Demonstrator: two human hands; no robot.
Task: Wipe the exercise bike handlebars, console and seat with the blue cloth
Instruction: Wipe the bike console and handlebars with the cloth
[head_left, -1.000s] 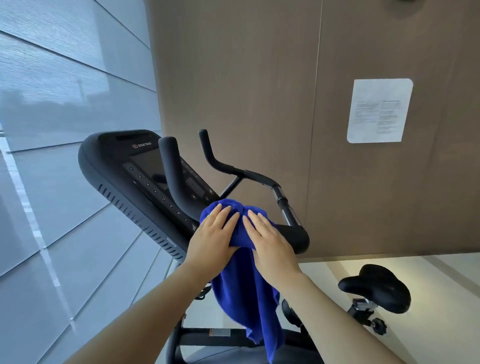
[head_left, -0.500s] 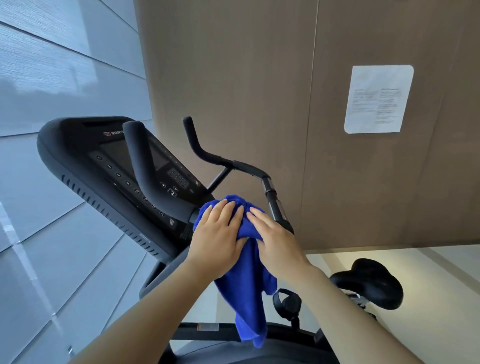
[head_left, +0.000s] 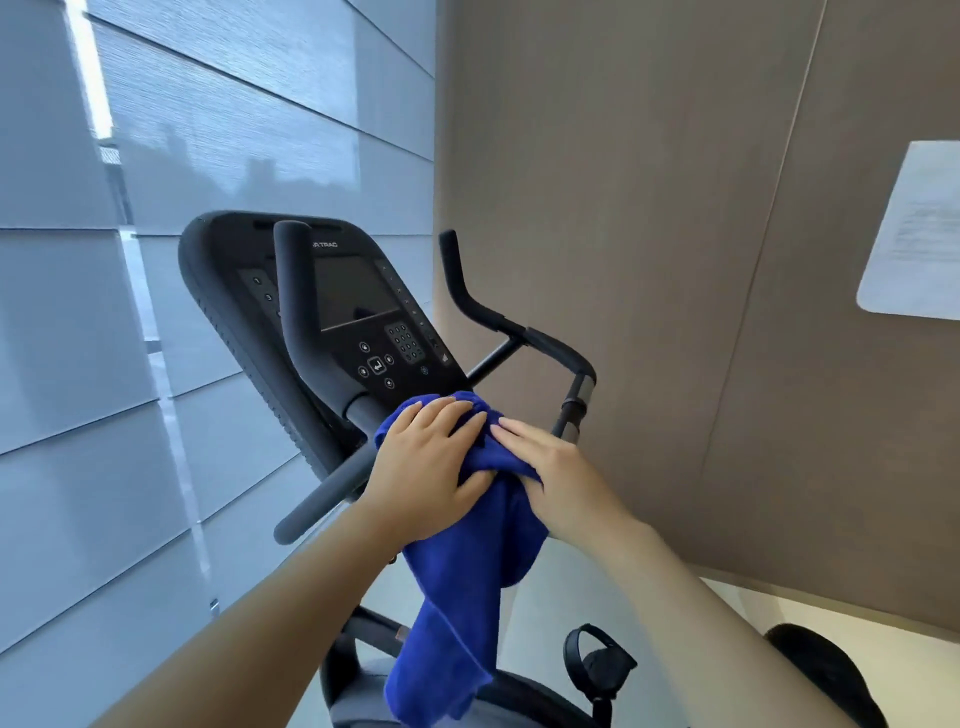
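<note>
i have my left hand (head_left: 431, 467) and right hand (head_left: 563, 480) both clasping the blue cloth (head_left: 467, 597) on the handlebars (head_left: 293, 312), just below the console (head_left: 358, 291).

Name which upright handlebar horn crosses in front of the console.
The left horn; it overlaps the console, while the right horn stands against the brown wall.

Blue cloth (head_left: 467, 597) apparently draped over handlebars (head_left: 293, 312).
</note>
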